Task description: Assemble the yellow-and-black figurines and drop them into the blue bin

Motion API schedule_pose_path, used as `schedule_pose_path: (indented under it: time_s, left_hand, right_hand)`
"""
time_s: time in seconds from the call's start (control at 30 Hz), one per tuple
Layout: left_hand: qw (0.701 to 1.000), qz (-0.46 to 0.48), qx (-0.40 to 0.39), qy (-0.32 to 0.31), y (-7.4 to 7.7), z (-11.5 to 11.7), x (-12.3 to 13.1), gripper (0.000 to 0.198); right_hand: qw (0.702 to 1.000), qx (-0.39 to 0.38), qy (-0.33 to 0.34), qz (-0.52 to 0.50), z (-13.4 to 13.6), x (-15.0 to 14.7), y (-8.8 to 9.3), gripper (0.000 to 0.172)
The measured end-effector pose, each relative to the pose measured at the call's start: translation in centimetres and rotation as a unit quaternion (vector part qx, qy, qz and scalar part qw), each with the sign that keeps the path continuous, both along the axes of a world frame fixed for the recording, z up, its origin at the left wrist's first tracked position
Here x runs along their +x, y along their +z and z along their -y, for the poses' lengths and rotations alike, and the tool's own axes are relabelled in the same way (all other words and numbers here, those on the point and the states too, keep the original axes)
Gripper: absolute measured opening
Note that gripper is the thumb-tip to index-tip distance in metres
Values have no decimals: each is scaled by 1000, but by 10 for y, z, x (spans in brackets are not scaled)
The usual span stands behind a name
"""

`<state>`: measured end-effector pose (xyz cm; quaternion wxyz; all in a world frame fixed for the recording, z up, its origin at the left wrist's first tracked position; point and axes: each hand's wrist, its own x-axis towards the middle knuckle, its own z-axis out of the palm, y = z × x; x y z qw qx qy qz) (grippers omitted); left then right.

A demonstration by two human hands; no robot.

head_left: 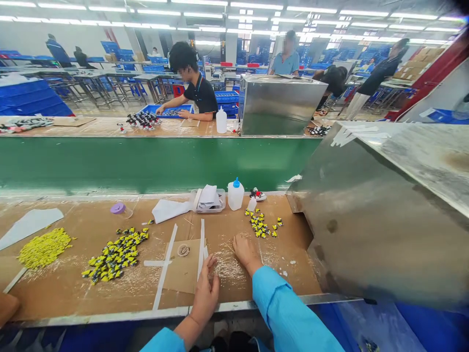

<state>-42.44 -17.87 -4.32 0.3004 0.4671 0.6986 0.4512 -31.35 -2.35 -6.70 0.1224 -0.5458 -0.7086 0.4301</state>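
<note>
Just right of the taped cardboard square [179, 274], the left hand [206, 293] is loosely spread, thumb apart from the curved fingers. Farther right of the square, the right hand [245, 251] is low at the tabletop [220, 230], fingers bent; whether it pinches anything I cannot tell. Small yellow-and-black pieces [260, 227] lie right of the square and farther back, with a larger heap [119, 254] to its left.

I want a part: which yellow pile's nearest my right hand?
The smallest black-and-yellow cluster, just beyond your right hand; both other piles lie farther left.
</note>
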Motion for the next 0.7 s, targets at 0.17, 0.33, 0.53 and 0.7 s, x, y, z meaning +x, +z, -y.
schedule_pose_path:
  time_s: [0.17, 0.33, 0.53, 0.7]
  left_hand:
    - [1000, 4, -11, -15, -2, -7, 7, 45]
    - [999, 5, -6, -53, -8, -26, 31, 47]
    - [996, -53, -13, -71, -13, -56, 47, 47]
    - [992, -89, -58, -65, -15, -75, 42, 59]
  right_hand:
    - [947, -177, -162, -213, -2, 15, 6, 25]
    - [809, -332, -228, -427, 16, 45, 22, 32]
    - [645, -387, -275, -599, 63, 124, 59, 42]
    - [574, -332, -332, -671, 110, 244, 83, 38]
